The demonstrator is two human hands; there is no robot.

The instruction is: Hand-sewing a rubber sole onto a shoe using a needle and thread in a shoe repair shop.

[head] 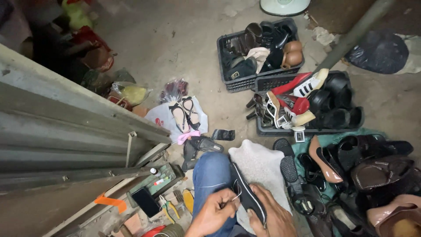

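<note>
My right hand [275,217] grips a flat black shoe [246,193] from below and holds it on edge over my lap. My left hand [214,216] is closed beside it, pinching a thin needle with pale thread [237,196] against the shoe's side. A whitish cloth [259,166] lies over my right thigh, and my left knee in blue jeans [211,173] shows beside it.
Two black crates [232,81] [280,131] full of shoes stand ahead. More shoes are heaped on a green cloth [333,140] to the right. A pair of sandals [184,113] rests on a white bag. A tool tray [160,184], a dark phone [145,202] and pliers [167,209] lie by a metal shutter [66,131] on the left.
</note>
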